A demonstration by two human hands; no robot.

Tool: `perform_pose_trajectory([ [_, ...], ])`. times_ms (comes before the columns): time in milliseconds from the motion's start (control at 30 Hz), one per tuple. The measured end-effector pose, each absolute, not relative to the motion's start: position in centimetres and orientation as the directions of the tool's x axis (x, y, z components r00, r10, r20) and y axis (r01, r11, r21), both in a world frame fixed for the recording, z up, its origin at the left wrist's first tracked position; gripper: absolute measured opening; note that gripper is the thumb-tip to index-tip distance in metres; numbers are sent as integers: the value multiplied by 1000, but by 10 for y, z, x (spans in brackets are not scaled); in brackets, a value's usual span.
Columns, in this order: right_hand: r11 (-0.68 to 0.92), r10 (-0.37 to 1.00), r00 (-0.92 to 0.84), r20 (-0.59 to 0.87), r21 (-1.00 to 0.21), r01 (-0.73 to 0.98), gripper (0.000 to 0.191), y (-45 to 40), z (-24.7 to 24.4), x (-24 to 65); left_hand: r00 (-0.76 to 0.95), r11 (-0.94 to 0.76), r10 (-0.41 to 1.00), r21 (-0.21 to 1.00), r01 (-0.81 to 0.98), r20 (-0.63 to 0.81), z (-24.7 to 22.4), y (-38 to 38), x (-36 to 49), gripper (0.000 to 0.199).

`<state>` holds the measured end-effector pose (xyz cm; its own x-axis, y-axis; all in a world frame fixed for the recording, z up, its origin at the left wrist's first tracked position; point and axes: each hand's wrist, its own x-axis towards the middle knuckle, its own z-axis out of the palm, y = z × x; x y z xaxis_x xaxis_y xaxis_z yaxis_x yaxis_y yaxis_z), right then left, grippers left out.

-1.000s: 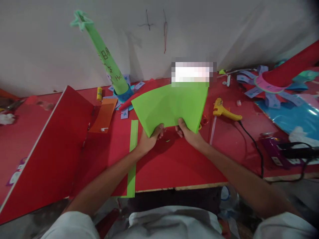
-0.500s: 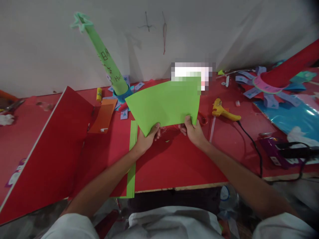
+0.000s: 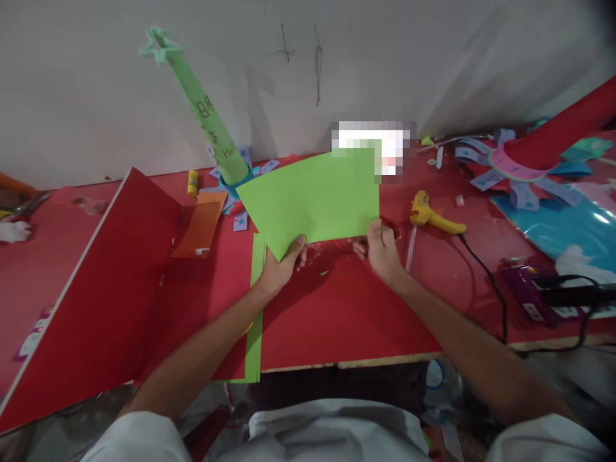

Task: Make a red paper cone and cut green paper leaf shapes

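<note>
A sheet of green paper [image 3: 317, 199] is held up over the red table, slightly bowed. My left hand [image 3: 283, 266] is closed on its lower left corner, thumb on the near face and fingers behind. At the lower right corner, my right hand [image 3: 384, 253] pinches the paper's edge between thumb and fingers. Below my left forearm lie green paper strips [image 3: 254, 346] on a red board [image 3: 337, 321]. Red-handled scissors [image 3: 391, 226] show partly behind my right hand.
A yellow glue gun [image 3: 433, 218] with a black cable lies right. A green paper tube [image 3: 212, 122] stands at the back left, near a glue stick [image 3: 192, 183] and orange paper [image 3: 199, 224]. An upright red panel [image 3: 96, 301] is at left, a purple box [image 3: 529, 295] at right.
My right hand has shifted slightly right and turned, its grip now at the sheet's corner edge. The green paper has moved slightly left. My left hand keeps its grip.
</note>
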<state>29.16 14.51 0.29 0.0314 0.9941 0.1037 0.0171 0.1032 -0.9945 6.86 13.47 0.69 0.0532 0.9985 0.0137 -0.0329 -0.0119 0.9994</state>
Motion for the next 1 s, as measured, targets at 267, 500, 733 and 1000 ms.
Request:
perform_pose_trajectory([
  [267,153,975,144,170,-981,118,69,155,10,309,170,27,984,987,157,-54,12,136,54,73],
  [500,136,975,142,171,-964,228,58,156,11,307,101,78,991,992,100,-88,5,152,47,68],
  [733,151,966,169,198,-956,252,61,158,10,308,2,8,1000,999,-35,-8,-3,163,40,63],
  [1000,149,961,182,208,-945,289,62,159,5,311,-31,-110,993,994,15,110,-3,163,38,58],
])
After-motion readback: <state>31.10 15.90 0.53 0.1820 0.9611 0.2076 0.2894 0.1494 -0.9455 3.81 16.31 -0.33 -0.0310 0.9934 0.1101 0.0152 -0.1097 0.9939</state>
